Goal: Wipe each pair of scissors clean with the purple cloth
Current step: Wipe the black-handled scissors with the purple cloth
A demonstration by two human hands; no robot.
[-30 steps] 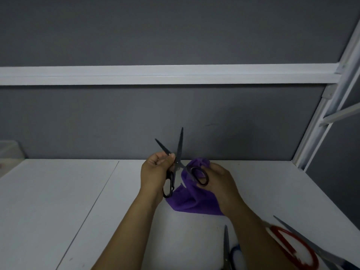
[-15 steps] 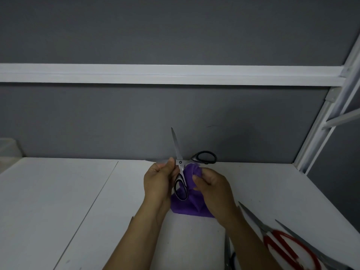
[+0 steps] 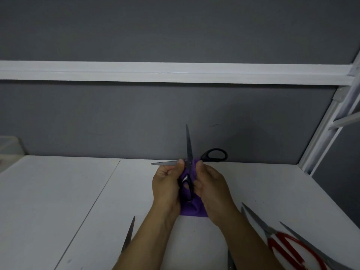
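I hold a pair of black-handled scissors (image 3: 188, 151) spread wide open above the white table. One blade points straight up, the other sticks out to the left. My left hand (image 3: 165, 184) pinches the scissors near the pivot, thumb on the left-pointing blade. My right hand (image 3: 211, 185) grips the purple cloth (image 3: 191, 208) and presses it against the scissors at the pivot. One black handle loop juts out to the right, the other hangs down between my hands. The cloth drapes down below my wrists.
Red-handled scissors (image 3: 286, 244) lie open on the white table (image 3: 78, 201) at the lower right. Another blade (image 3: 128, 233) pokes up at the bottom left of my arm, one more at the bottom edge. A grey wall with a white rail stands behind.
The scissors were turned and spread wider: one handle loop now points right, a blade points left. My right hand moved the cloth up to the pivot.
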